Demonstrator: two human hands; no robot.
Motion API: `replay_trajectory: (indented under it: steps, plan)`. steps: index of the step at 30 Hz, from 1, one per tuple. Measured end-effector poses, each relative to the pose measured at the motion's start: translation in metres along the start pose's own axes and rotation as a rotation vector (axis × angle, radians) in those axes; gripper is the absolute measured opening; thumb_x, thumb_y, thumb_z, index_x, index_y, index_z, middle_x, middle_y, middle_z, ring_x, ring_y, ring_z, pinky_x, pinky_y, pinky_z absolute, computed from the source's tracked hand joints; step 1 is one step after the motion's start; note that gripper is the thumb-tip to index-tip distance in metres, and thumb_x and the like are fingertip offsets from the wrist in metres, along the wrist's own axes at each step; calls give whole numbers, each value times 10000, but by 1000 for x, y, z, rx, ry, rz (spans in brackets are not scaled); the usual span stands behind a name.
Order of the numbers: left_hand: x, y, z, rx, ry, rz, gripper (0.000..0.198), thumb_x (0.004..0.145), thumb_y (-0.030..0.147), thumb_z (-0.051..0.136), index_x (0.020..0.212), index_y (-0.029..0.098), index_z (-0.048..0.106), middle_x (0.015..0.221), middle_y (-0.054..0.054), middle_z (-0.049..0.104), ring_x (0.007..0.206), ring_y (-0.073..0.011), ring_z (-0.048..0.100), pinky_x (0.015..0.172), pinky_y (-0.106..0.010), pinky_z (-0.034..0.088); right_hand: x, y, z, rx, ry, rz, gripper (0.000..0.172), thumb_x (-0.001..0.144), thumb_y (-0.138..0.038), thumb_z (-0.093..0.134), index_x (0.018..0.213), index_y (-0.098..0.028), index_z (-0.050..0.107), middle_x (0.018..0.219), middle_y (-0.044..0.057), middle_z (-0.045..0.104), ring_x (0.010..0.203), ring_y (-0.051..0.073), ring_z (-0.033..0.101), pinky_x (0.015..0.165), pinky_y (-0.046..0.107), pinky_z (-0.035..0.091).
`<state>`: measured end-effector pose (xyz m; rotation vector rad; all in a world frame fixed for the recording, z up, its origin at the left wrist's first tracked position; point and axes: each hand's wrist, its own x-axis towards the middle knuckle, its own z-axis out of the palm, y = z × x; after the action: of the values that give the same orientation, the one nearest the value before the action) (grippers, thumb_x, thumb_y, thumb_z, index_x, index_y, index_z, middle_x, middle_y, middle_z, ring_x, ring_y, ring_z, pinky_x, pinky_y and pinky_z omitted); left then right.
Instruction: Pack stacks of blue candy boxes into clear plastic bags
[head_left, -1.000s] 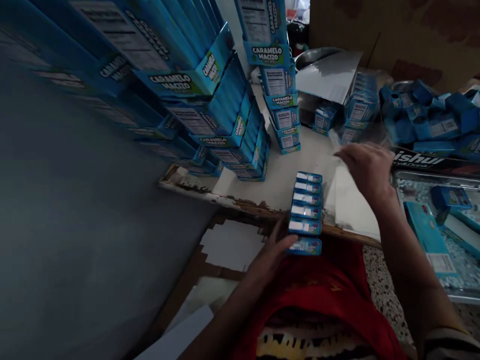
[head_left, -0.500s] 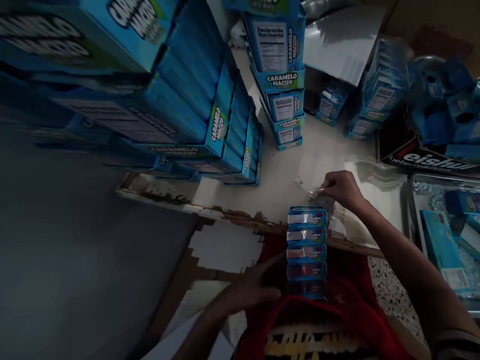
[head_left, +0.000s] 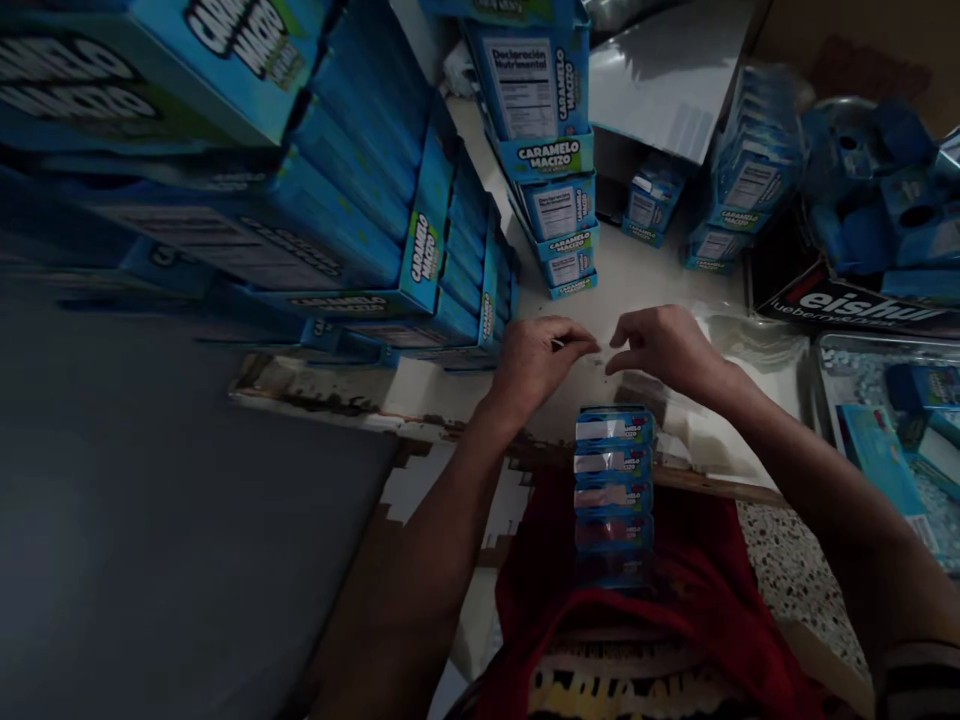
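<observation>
In a dim workspace, a pale desk (head_left: 637, 275) with a chipped wooden front edge runs in front of a person seen from above. Nearest is the red apron (head_left: 540, 545). A row of small blue boxes (head_left: 615, 465) starts at the desk's edge and reaches back over the apron; what holds up its near end cannot be seen. Neither hand touches it, so a step backward could let the row tip or spread apart.

Just beyond, the left hand (head_left: 536, 360) has thumb and fingertips drawn together; whether they pinch something thin cannot be told. The right hand (head_left: 664, 345) faces it, fingers curled, with a gap between thumb and forefinger. Clear film (head_left: 742, 325) lies to the right and could cling or crease if dragged by a sleeve.

To the left rises a tall stack of blue cartons (head_left: 360, 200), near the left hand; a knocking elbow could topple it. Farther back stands a narrower column of cartons (head_left: 559, 190), likely just as easily upset by a bump.
</observation>
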<state>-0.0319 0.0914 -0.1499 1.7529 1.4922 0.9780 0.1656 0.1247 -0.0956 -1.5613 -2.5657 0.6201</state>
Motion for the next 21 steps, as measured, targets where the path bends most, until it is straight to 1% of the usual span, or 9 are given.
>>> replay_trajectory:
  steps: [2, 4, 7, 10, 13, 14, 16, 19, 21]
  plan:
    - [-3, -4, 4, -32, 73, -56, 70, 840, 245, 800, 786, 205, 819, 791, -13, 800, 746, -176, 737, 697, -264, 574, -16, 19, 1, 97, 27, 13, 83, 896, -297, 830, 884, -215, 826, 846, 20, 799, 758, 162, 700, 654, 277, 368]
    - [-4, -1, 7, -31, 132, -46, 61, 820, 228, 818, 770, 195, 807, 779, -8, 795, 719, -162, 727, 659, -247, 565, -34, 35, 1, 135, 45, 46, 158, 965, -281, 733, 871, -210, 837, 884, 41, 816, 779, 170, 719, 665, 282, 395]
    - [-1, 21, 3, 23, 243, 175, 95, 872, 221, 796, 784, 186, 784, 796, -7, 794, 745, -154, 733, 685, -256, 575, -59, 43, -13, 227, 92, 32, 218, 996, -240, 641, 934, -211, 849, 894, 42, 819, 776, 170, 729, 686, 281, 451]
    - [-5, 58, -15, 145, 375, 472, 141, 963, 276, 735, 838, 218, 768, 858, 0, 802, 877, -172, 762, 826, -324, 610, -80, 26, -43, 259, 420, -41, 122, 930, -216, 723, 860, -209, 822, 815, 11, 780, 710, 155, 687, 678, 279, 471]
    - [-18, 76, -30, 256, 414, 607, 110, 985, 294, 724, 886, 262, 761, 937, 13, 802, 998, -190, 757, 928, -380, 607, -91, 8, -55, 41, 738, -118, 202, 912, -235, 779, 718, -208, 730, 769, 12, 714, 737, 169, 636, 695, 298, 448]
    - [-22, 72, -30, 287, 409, 621, 103, 970, 285, 747, 870, 263, 756, 928, 15, 797, 990, -194, 748, 918, -382, 601, -90, 7, -48, -46, 753, -142, 251, 932, -239, 759, 691, -211, 695, 752, 16, 690, 744, 174, 616, 694, 304, 426]
    - [-25, 52, -21, 373, 369, 568, 165, 923, 283, 807, 780, 241, 736, 867, 8, 773, 924, -202, 715, 853, -371, 573, -79, 19, -17, -178, 655, -176, 308, 969, -236, 707, 669, -212, 642, 718, 23, 652, 731, 178, 571, 667, 313, 361]
    - [-18, 3, 8, 443, 121, 253, 268, 829, 252, 887, 652, 207, 691, 785, -6, 712, 844, -200, 653, 767, -336, 498, -52, 52, 52, -230, 394, -166, 277, 970, -260, 723, 713, -202, 635, 739, 36, 657, 736, 181, 556, 634, 320, 287]
    - [-12, -25, 25, 348, -49, 10, 279, 756, 212, 927, 636, 191, 676, 788, 0, 693, 802, -177, 634, 724, -305, 456, -40, 70, 88, -199, 269, -102, 307, 991, -358, 739, 749, -196, 644, 762, 40, 669, 761, 181, 565, 647, 314, 288]
